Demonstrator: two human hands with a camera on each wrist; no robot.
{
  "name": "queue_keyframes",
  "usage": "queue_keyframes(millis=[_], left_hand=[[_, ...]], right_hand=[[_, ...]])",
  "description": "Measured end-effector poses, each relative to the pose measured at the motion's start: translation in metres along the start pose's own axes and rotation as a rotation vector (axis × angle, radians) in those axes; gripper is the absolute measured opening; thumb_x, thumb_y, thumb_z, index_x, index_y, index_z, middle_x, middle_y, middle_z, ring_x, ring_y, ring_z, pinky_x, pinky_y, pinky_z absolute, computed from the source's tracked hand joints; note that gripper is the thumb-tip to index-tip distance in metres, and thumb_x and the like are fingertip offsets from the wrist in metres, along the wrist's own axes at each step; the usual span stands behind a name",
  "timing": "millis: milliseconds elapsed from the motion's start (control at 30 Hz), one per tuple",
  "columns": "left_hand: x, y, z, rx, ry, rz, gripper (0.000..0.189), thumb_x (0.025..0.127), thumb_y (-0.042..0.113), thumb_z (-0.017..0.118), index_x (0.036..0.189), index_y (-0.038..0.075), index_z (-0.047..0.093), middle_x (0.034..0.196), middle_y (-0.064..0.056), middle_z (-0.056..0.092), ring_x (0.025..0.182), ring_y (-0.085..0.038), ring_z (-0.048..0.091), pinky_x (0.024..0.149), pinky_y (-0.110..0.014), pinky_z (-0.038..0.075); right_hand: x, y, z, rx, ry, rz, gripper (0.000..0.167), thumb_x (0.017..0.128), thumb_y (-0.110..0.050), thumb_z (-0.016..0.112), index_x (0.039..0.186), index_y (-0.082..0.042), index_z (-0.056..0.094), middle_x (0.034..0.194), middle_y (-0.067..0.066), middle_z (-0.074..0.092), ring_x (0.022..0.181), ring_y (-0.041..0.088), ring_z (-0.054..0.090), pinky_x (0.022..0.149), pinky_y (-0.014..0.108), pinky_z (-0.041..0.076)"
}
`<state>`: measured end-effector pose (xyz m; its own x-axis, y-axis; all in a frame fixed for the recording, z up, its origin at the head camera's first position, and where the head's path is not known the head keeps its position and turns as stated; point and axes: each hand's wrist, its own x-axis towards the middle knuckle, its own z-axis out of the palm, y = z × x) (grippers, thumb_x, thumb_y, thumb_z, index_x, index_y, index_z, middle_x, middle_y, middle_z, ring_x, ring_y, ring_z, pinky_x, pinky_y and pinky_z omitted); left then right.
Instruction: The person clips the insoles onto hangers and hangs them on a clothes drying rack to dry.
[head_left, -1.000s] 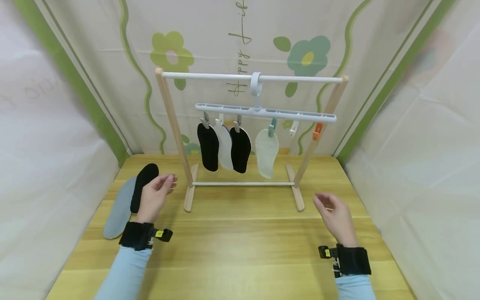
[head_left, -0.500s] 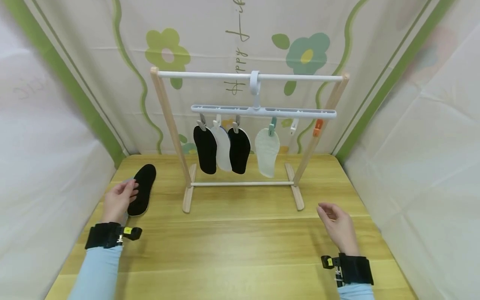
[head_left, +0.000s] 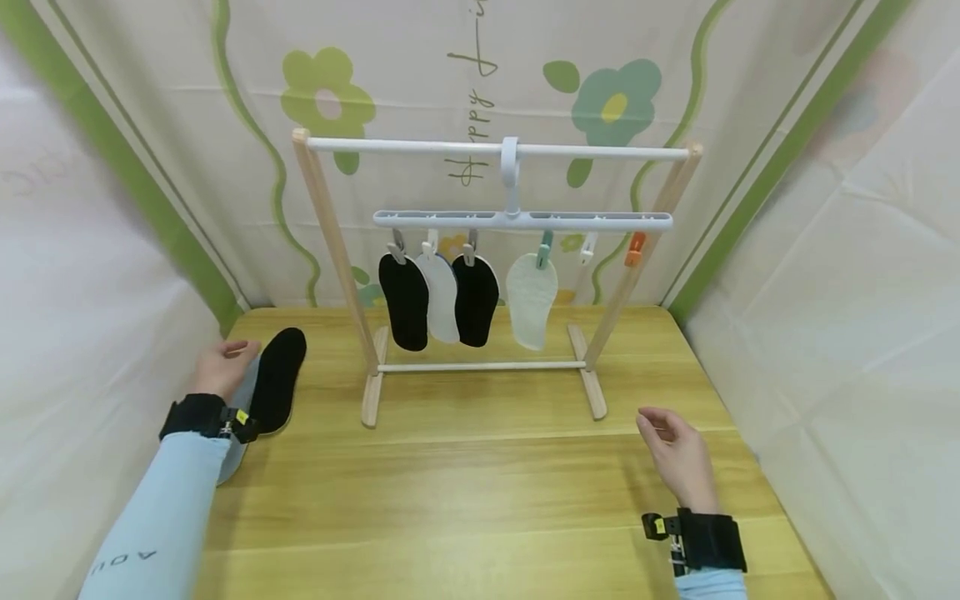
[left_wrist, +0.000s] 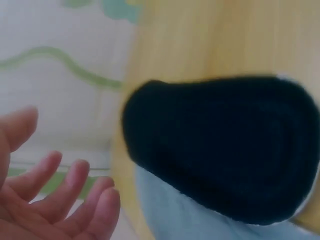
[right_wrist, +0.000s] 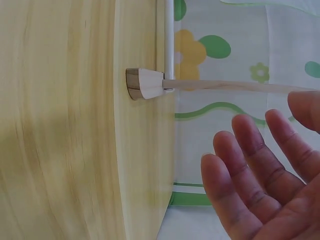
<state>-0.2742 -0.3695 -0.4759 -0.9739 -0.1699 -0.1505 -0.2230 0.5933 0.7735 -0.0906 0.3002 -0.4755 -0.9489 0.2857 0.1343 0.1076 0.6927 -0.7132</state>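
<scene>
Two insoles lie overlapping at the table's left: a black insole (head_left: 279,379) on top and a grey-blue insole (head_left: 234,454) partly beneath it. My left hand (head_left: 223,367) hovers over the grey-blue one's far end, its fingers loosely bent and holding nothing. In the left wrist view the black insole (left_wrist: 220,150) is beside those fingers, apart from them. At the right, my right hand (head_left: 678,454) is held above the table, fingers relaxed with nothing in them. The right wrist view has its fingers (right_wrist: 250,137) in front of the rack's foot.
A wooden rack (head_left: 330,225) carries a pale clip hanger (head_left: 450,220). From its clips hang two black insoles (head_left: 405,304), a light grey insole (head_left: 441,296) and a pale green insole (head_left: 531,304). A white clip (head_left: 588,248) and an orange clip (head_left: 635,249) hold nothing. Fabric walls surround the table.
My left hand has moved left across the black insole, then farther back over the grey-blue insole. The right hand has shifted slightly toward me. The head view has shifted a little.
</scene>
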Motion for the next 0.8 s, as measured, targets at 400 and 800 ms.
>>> queue_keyframes(millis=[400,800], left_hand=[[0.051,-0.022,0.018,0.366,-0.133,-0.023,0.089,0.094,0.054,0.055,0.136,-0.022,0.038,0.137,-0.043,0.038,0.122,-0.058,0.041,0.099,-0.061,0.039],[0.080,-0.025,0.029,0.408,-0.125,0.017,0.086,0.086,0.045,0.071,0.133,-0.022,0.042,0.132,-0.044,0.042,0.116,-0.058,0.045,0.094,-0.063,0.042]], right_hand=[[-0.006,-0.007,0.012,0.014,-0.021,0.046,0.044,0.102,-0.041,0.054,0.128,-0.007,0.062,0.121,0.015,0.065,0.104,0.031,0.062,0.079,0.036,0.054],[-0.014,-0.012,0.019,0.014,0.007,0.060,0.042,0.103,-0.038,0.054,0.129,-0.006,0.061,0.122,0.017,0.064,0.105,0.032,0.062,0.084,0.048,0.054]])
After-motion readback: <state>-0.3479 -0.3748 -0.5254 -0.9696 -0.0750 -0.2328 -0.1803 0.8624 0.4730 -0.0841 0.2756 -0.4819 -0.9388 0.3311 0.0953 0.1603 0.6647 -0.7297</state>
